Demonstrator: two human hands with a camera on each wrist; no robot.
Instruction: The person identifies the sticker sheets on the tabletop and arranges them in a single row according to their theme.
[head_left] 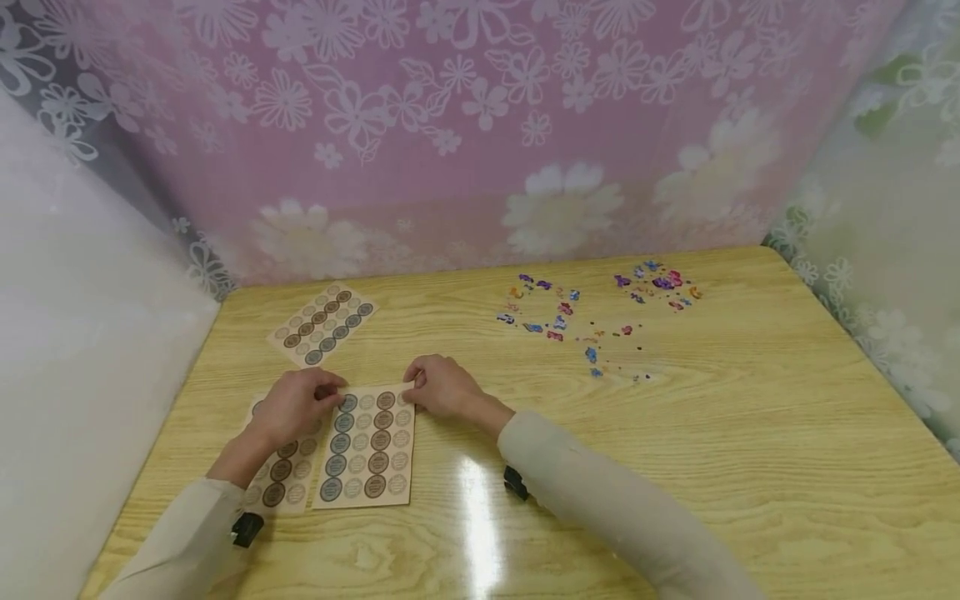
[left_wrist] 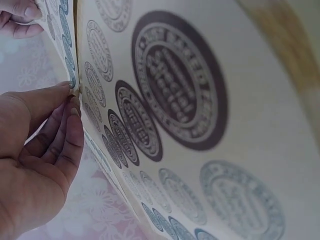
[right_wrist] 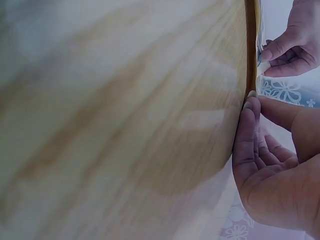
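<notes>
A sheet of round stickers, in columns of blue, brown and pale circles, lies on the wooden table before the person. At its far left corner the left hand pinches the edge between thumb and fingers; the left wrist view shows these fingertips close up. The right hand pinches the far right corner, thumb and fingers together at the edge. Partly hidden under the left hand and forearm is a second sticker sheet, close beside the first. Its brown circles read "Just Baked" in the left wrist view.
A third sticker sheet lies at an angle at the back left. Small colourful sticker pieces are scattered over the table's back middle, with another cluster farther right. A flowered pink curtain hangs behind the table.
</notes>
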